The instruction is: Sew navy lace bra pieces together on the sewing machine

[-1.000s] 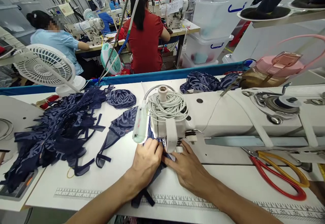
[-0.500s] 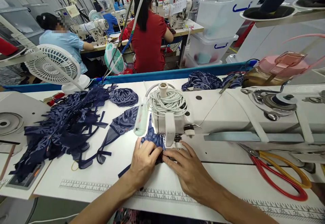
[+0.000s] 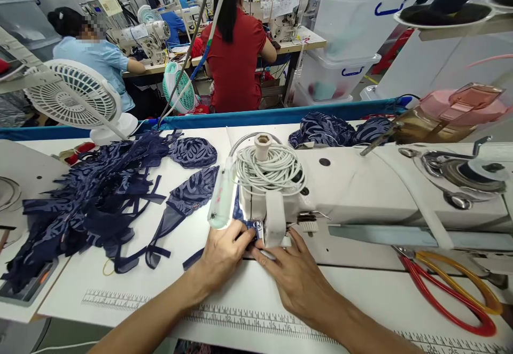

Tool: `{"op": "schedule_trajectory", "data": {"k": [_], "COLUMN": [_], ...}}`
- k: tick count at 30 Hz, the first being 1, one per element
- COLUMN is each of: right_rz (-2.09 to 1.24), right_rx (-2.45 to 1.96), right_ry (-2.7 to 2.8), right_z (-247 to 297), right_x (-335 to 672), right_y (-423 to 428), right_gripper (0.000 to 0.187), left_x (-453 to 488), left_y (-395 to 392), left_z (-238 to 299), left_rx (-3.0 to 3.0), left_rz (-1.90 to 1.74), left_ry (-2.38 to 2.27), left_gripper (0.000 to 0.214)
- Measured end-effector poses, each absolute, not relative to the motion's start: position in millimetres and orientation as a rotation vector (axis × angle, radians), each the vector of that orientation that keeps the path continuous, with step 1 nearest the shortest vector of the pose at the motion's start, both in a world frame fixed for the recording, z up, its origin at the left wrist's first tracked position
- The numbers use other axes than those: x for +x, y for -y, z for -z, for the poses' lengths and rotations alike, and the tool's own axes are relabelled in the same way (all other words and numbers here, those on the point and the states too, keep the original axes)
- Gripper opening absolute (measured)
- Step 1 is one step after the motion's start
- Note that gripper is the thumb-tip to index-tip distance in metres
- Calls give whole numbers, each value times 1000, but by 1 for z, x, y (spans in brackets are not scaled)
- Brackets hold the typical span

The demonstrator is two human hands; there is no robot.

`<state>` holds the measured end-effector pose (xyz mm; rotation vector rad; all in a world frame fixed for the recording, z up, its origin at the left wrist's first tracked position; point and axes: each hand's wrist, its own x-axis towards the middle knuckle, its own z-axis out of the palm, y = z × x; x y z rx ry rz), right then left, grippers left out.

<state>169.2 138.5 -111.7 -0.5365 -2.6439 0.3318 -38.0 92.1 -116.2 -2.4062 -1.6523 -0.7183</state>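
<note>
Hands close in at the needle end of the sewing machine point(image 3: 360, 183), seen from the head camera, the only view here. The left hand point(image 3: 222, 252) sits just in front of the machine's needle. Its fingers are pressed together and the tips nip the navy lace piece point(image 3: 249, 225). The right hand point(image 3: 298, 279) lies flat beside it, fingers stretched and slightly spread, forefinger reaching in under the machine head. The lace piece lies under the presser foot, between the two sets of fingertips. Most of it is hidden by the left hand. A dark strip, probably its tail, pokes out left of that wrist.

Now the count, all placed from the machine:
- Two hands are at work and one lace piece is under the foot.
- One lamp point(image 3: 219, 204) glows on the machine's left face.
- One coil of white cable point(image 3: 270, 167) sits on top.
- One pair of red and yellow scissors point(image 3: 449, 295) lies in front of the machine's right half.
- One big heap of navy lace point(image 3: 92, 199) sprawls well to its left, with two loose lace cups point(image 3: 192, 153) between heap and machine.
- One smaller heap point(image 3: 336, 129) lies behind the machine.
- Two fans stand beyond its left end: a white fan point(image 3: 72, 97) and, farther back, a teal fan point(image 3: 178, 89).
- Two co-workers sit behind, a person in red point(image 3: 236, 49) and a person in light blue point(image 3: 96, 60).
</note>
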Motion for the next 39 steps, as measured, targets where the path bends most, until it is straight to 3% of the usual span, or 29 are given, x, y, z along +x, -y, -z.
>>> {"op": "schedule_trajectory", "data": {"k": [9,27,39], "right_rz": [-280,-294,-479], "right_rx": [-568,-554,-701], "right_ry": [2675,2635,2459], "right_z": [113,113,106], "right_x": [163,164,161], "right_y": [-141,-137,-167], "right_gripper": [65,49,33], "left_x": [-36,-34,-18], "left_y": [-98,-94,-77], "left_z": [118,108,110], "left_rx": [-2349,-2334,-2300], "left_rz": [786,798,547], "left_ry": [1670,1706,1552], "left_gripper": [24,25,32]}}
